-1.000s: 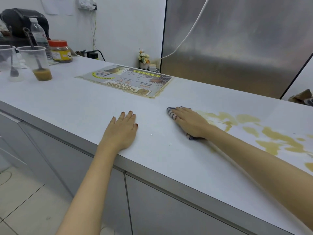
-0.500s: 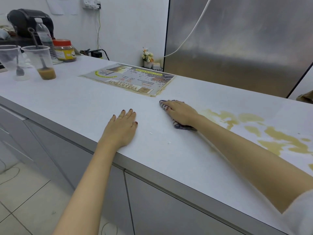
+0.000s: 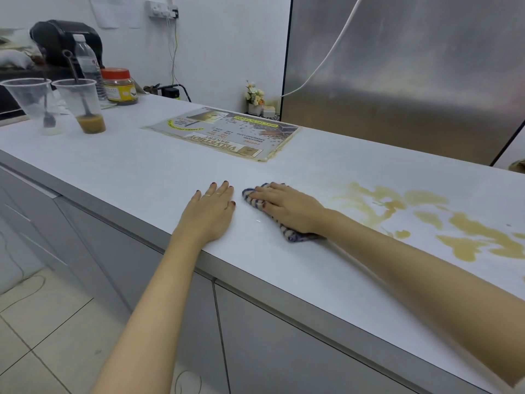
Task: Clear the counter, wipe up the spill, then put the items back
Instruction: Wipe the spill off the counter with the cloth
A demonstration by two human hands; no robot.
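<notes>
The striped cloth (image 3: 294, 236) is under my right hand (image 3: 287, 207), which lies flat with its fingers stretched out and presses the cloth onto the worktop (image 3: 136, 172). Over the last second I have swept it to the left. It began at the near edge of the spill (image 3: 466, 237) and now sits just beside my left hand (image 3: 210, 214), with only a narrow strip of worktop between them. My left hand has not shifted. It rests palm down near the front edge, fingers straight and close together, bracing me.

This stroke has run out over dry worktop, so I judge it finished. The yellow-brown liquid still lies in broad patches to the right of my wrist, and only a faint smear shows where the cloth passed. Most of the wiping is not yet done. The next pass should carry the cloth back to the right and into the thick patches, which lie well apart from where it is now.

Beyond the cloth, the laminated menu (image 3: 224, 135) is still on the worktop, and its near edge looks brownish. The two plastic cups (image 3: 82, 103), the orange-lidded jar (image 3: 119, 86) and the water bottle (image 3: 86, 64) stand at the far left end, away from the wet part. I take them to be waiting to go back.
</notes>
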